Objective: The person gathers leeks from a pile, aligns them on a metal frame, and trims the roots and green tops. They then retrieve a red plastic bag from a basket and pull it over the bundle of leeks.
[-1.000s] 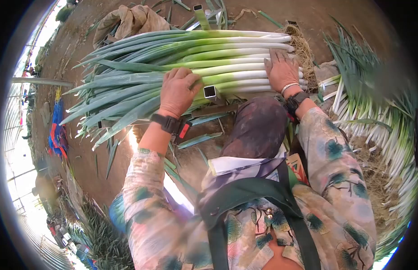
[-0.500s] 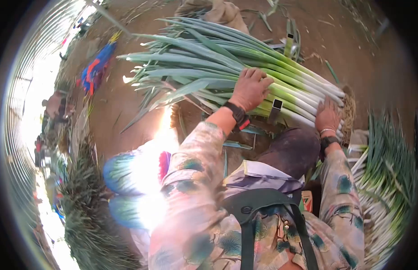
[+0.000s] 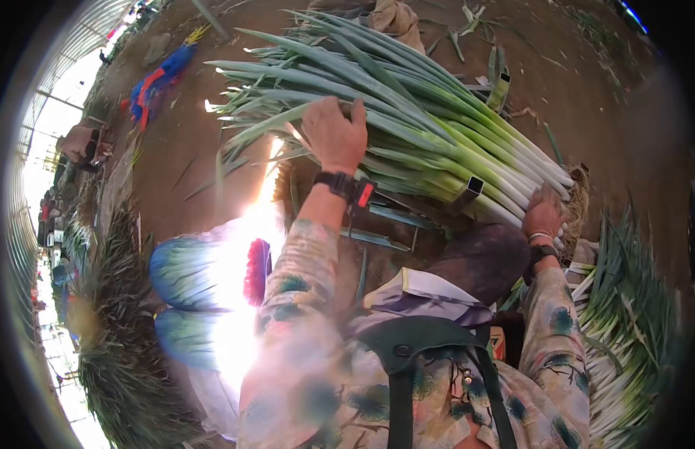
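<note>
Left hand stretched forward, palm down; right hand flat, nearer.

Blue-and-red cloth lies on the dirt ground; tan sack at top edge; leek heap at right.

Setting. You stand on a bare brown earth floor. The landmark is the blue-and-red cloth lying on that floor. Left of the cloth, an arched greenhouse frame admits strong daylight. Below the cloth, sun glare washes out the ground. Right of the cloth lies a tan sack.
</note>
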`<action>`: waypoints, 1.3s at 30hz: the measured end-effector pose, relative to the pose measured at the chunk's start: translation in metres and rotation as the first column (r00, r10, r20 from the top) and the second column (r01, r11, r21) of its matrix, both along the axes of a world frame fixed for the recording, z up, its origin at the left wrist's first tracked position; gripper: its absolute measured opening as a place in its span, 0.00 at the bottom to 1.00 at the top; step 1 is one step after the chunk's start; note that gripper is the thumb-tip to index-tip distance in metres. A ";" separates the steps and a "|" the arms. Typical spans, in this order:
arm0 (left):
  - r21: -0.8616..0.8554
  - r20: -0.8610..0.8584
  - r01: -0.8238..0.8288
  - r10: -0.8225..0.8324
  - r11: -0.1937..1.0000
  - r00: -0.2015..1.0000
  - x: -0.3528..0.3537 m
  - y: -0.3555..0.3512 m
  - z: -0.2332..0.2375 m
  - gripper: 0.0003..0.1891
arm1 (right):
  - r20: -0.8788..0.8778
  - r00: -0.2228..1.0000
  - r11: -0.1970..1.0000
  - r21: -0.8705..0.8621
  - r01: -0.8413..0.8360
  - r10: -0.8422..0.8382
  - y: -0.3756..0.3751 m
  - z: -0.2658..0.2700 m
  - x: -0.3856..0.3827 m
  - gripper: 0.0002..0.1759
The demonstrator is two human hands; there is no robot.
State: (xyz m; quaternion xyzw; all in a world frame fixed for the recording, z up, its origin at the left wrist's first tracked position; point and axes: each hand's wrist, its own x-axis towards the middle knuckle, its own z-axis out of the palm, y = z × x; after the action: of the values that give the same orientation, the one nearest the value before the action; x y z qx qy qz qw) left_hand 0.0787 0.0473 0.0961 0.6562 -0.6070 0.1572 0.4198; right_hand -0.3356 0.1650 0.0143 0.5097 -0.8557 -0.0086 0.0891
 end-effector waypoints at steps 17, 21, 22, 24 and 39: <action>0.328 0.396 0.595 -0.678 0.734 0.619 -0.097 -0.030 0.035 0.06 | 0.088 0.987 0.989 -0.068 -0.130 0.136 -0.003 -0.003 -0.010 0.14; 0.532 0.156 0.715 -0.882 0.454 0.444 -0.140 -0.021 -0.026 0.07 | 0.370 0.928 0.986 -0.163 0.036 0.027 0.007 0.019 -0.005 0.21; 0.553 0.161 0.693 -0.875 0.463 0.456 -0.144 -0.020 -0.032 0.07 | 0.235 0.972 0.962 -0.271 0.037 0.029 0.007 0.006 -0.001 0.27; 0.563 0.173 0.671 -0.862 0.483 0.476 -0.149 -0.013 -0.025 0.09 | 0.320 0.947 0.985 -0.160 0.061 -0.007 0.004 0.010 -0.001 0.31; 0.611 0.326 0.559 -0.822 0.560 0.467 -0.135 -0.048 -0.049 0.15 | 0.724 0.645 0.715 -0.315 0.625 -0.245 0.249 -0.058 -0.276 0.18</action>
State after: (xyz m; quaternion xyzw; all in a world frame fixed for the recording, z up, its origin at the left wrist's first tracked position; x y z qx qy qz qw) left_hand -0.0563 -0.0006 0.0474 0.3334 -0.9384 0.0250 0.0872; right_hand -0.6112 0.4142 -0.0439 0.2016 -0.8987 0.3829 -0.0709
